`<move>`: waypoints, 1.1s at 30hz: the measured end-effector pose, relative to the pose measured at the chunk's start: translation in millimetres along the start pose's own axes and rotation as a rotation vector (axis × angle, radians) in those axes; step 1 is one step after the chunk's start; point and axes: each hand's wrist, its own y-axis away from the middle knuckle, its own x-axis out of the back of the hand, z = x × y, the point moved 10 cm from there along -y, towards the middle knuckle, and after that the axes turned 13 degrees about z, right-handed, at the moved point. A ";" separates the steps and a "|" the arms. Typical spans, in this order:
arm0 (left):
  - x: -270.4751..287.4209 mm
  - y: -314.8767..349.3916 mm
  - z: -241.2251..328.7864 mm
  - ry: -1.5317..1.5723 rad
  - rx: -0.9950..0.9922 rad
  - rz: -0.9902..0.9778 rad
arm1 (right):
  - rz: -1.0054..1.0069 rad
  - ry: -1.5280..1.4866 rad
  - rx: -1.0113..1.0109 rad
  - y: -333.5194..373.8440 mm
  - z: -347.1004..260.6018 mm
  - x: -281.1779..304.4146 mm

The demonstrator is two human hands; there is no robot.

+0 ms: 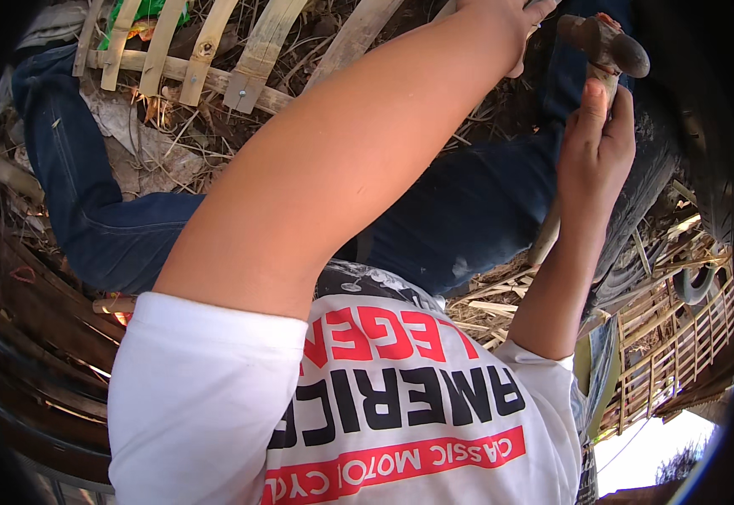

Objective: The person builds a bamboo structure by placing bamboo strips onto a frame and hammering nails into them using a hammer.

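My right hand (596, 150) is wrapped round the pale handle of a hammer (607, 46), thumb along the shaft. The hammer's worn, brownish head points up at the upper right, and the handle's lower end shows behind my wrist. My left arm reaches across my body to the top edge. There my left hand (506, 29) is partly cut off, its visible fingers bent; what they hold is hidden. Left of that hand, bamboo slats (257, 59) stand in a spaced row over a crosswise bamboo strip (152, 71); small nail heads show in some slats.
My legs in blue jeans (459, 210) are bent and spread on ground littered with dry plant scraps (160, 156). A black tyre-like object (649, 164) lies beside my right arm. Farther right are a bamboo lattice panel (674, 345) and a curved grey piece (695, 286).
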 end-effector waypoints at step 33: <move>2.7 17.0 0.5 0.028 -0.016 0.134 | -0.031 0.040 0.101 -3.0 -1.5 -12.0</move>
